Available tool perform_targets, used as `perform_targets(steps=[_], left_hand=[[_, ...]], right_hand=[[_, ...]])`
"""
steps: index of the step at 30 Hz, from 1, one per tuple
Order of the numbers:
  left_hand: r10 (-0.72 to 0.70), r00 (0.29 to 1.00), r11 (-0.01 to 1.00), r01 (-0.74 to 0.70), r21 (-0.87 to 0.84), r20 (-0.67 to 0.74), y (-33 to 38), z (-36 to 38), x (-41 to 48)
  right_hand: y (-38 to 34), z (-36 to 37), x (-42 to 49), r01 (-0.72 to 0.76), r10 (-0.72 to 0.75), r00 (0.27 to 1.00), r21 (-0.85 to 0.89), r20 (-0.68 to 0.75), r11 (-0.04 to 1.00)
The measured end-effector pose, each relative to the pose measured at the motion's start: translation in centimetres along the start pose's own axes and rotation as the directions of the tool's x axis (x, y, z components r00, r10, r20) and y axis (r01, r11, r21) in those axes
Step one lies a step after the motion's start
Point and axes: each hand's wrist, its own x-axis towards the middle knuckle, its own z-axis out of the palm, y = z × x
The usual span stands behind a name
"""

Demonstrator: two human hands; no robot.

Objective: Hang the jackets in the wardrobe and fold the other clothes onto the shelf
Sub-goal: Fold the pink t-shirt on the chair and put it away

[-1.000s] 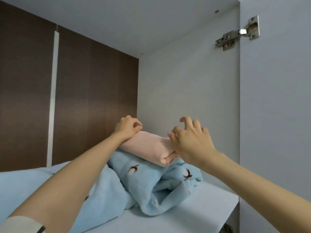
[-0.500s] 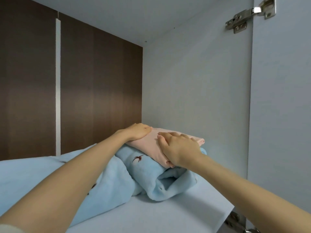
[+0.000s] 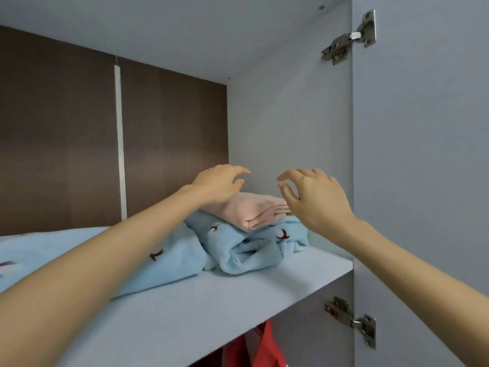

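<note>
Pink garment (image 3: 254, 210) lies folded flat on top of a rolled blue garment (image 3: 251, 247) printed with small dark birds, at the right end of the shelf (image 3: 211, 308) in the wardrobe (image 3: 291, 128). A second blue piece (image 3: 169, 260) in the same print lies beside them, further left along the shelf. Both of the person's hands are over the pile and hold nothing. The left hand (image 3: 217, 185) is above the pink fold's far-left corner with its fingers loosely curved; whether its heel touches the cloth cannot be told. The right hand (image 3: 315, 197) is at the fold's right end, fingers relaxed and spread, clear of the fabric. Below the shelf a red garment (image 3: 264, 348) shows, only partly in view, which looks to be hanging there. The door (image 3: 423, 181) stands open to the right of the shelf on its hinges (image 3: 349, 38). By the look of things, the folding part is well advanced, with three pieces stowed and the top one placed. Whether more clothes or jackets wait outside the view cannot be told.
</note>
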Motion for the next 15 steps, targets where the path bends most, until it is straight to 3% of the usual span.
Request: perform_targets(steps=[15], left_hand=[[-0.127,0.97,0.992,0.121,-0.042,-0.207,19.4,-2.4,-20.1]], right_hand=[[4.0,-7.6,-17.7,0.084,-0.139,0.981,0.339,0.139,0.937]])
